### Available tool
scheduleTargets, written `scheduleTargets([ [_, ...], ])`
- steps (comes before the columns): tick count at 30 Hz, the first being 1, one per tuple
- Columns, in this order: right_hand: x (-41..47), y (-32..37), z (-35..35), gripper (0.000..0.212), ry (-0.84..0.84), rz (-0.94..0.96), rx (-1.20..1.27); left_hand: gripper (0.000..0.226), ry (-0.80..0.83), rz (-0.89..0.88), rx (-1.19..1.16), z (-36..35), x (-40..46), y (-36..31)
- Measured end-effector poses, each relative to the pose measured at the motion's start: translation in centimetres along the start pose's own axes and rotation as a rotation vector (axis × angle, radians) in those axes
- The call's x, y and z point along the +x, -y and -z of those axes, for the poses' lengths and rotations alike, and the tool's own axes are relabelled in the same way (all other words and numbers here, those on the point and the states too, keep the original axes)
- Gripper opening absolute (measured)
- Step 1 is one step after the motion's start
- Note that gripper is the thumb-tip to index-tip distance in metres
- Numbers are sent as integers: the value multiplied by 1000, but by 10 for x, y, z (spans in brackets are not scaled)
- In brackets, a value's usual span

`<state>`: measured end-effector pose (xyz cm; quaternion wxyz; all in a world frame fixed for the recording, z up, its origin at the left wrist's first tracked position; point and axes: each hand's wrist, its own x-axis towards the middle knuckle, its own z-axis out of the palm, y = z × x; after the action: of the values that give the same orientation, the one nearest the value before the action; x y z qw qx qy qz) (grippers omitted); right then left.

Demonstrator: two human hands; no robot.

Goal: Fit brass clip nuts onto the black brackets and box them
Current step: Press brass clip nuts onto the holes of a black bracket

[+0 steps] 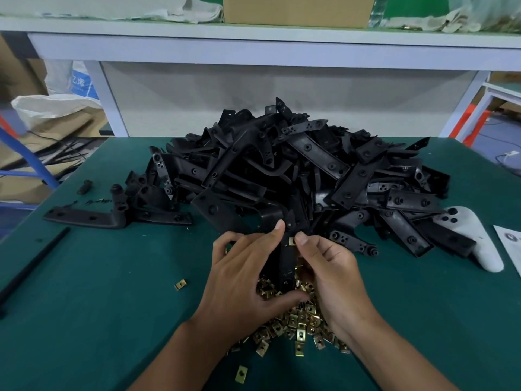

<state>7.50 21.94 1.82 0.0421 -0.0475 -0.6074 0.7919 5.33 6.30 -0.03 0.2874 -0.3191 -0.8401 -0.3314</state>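
Left hand: the left hand (242, 273) grips the left side of a black bracket (287, 261) held upright-ish between both hands, its forefinger stretched along the bracket's far end and its thumb tucked under near the brass heap.
Right hand: the right hand (328, 270) pinches the same bracket from the right, thumb tip pressed by a brass clip nut (292, 241) seated on the bracket's far end; the other fingers curl round the bracket's right edge.
Held bracket: it sits just above the near edge of the bracket pile and over the far part of the nut heap; a 2nd glint of brass shows lower on its right edge, partly hidden by the fingers.
Bracket pile: a large mound of black brackets (296, 170) fills the middle of the green table (98, 292), far from the hands and touching them at its near edge.
Nut heap: loose brass clip nuts (298, 325) lie under and near the wrists; 1 stray nut (180, 284) lies to the left, another (241, 374) nearer.
Left side: a long black bracket (84, 217) lies flat apart from the pile, and a thin black rod (33, 266) lies nearer the left edge.
Right side: a white controller (476, 238) lies against the pile's right edge, with a sheet of paper (510, 246) just beside it.
Far: a cardboard box (298, 8) stands on the white shelf (253, 43) above the table.
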Motion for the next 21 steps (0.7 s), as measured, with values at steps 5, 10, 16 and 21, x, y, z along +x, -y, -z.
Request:
scheduleTargets([
  [5, -3, 2, 0, 34, -38, 97, -82, 89, -34, -48, 51, -3, 0, 0],
  [10, -2, -1, 6, 19, -37, 298, -348, 89, -31, -71, 120, -4, 1, -2],
  [16, 13, 1, 28, 37, 232, 263, -726, 103, -141, 211, 139, 3, 1, 3],
  [21, 15, -3, 37, 51, 475, 256, -1401, 92, -179, 329, 272, 11, -2, 23],
])
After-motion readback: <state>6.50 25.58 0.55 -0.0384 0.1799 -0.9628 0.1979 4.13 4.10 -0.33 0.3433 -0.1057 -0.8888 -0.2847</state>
